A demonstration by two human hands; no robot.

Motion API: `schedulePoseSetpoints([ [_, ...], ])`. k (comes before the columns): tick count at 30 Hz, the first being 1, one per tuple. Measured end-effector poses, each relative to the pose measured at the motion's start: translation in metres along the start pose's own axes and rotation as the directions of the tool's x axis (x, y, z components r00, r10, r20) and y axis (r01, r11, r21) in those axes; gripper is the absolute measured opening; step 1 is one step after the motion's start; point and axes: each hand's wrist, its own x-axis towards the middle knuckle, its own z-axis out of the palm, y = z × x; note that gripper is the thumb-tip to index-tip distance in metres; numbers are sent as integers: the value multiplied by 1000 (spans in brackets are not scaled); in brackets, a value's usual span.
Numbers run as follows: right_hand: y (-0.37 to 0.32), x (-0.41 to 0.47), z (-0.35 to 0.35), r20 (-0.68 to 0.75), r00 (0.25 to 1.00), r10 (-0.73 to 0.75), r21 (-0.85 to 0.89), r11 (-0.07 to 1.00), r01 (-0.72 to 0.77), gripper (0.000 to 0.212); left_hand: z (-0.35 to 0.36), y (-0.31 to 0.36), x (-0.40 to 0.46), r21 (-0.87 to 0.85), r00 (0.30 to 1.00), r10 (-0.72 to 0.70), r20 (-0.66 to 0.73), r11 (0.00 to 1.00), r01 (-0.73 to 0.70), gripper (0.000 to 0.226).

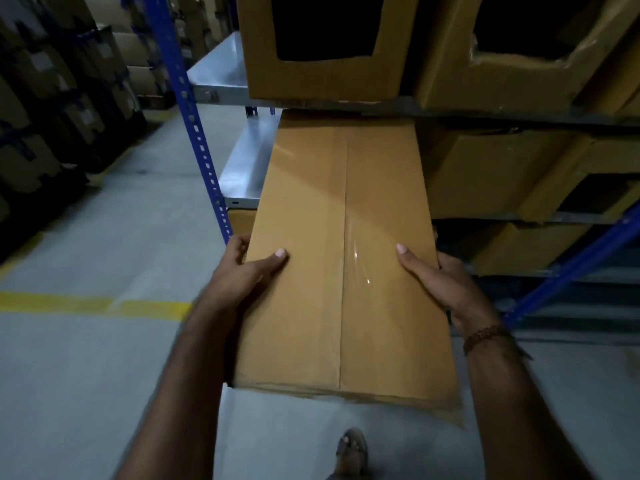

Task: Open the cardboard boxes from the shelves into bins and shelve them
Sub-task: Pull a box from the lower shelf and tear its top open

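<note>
Metal shelves (242, 168) carry cardboard boxes (322, 46), some with cut-out fronts.

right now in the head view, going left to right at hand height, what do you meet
yellow floor line → left hand → sealed brown cardboard box with clear tape seam → right hand → beaded wrist bracelet → blue slanted shelf brace

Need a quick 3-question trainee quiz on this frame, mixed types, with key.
1. True or false: the sealed cardboard box has a window cut in its top.
2. Which hands grip it? A) left hand only B) right hand only C) both
3. Fill in: clear ____ runs along the box's centre seam.

Key: 1 false, its top is closed, unlike the cut-out box on the shelf above. 2 C, one on each side edge, thumbs on top. 3 tape.
</note>
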Motion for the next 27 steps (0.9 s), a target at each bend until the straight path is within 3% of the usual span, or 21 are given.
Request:
schedulePoseSetpoints([
  [4,23,-47,9,-98,994,39,58,998,-33,70,-13,-23,-38,-27,999,-23,23,999,23,53],
  [8,45,-81,10,-251,966,67,51,997,-56,97,-19,-35,-67,-63,1000,-1,11,998,2,53],
  [11,50,-98,-1,-362,932,-18,1,1000,20,89,-14,-35,-84,-59,997,53,55,997,-50,60],
  [17,50,-118,-34,-390,888,-245,-50,968,245,79,23,-8,-104,-88,969,191,158,980,-179,76],
  [22,33,-130,-76,-354,852,-387,-88,920,381,60,63,4,-122,-154,978,210,-10,966,-209,67],
  [25,25,-137,-91,-345,869,-355,-11,927,375,75,84,8,-134,-131,965,247,-86,957,-257,82],
  [27,20,-138,-96,-342,863,-373,-51,924,379,92,93,9,-141,-62,943,314,-112,945,-322,86],
])
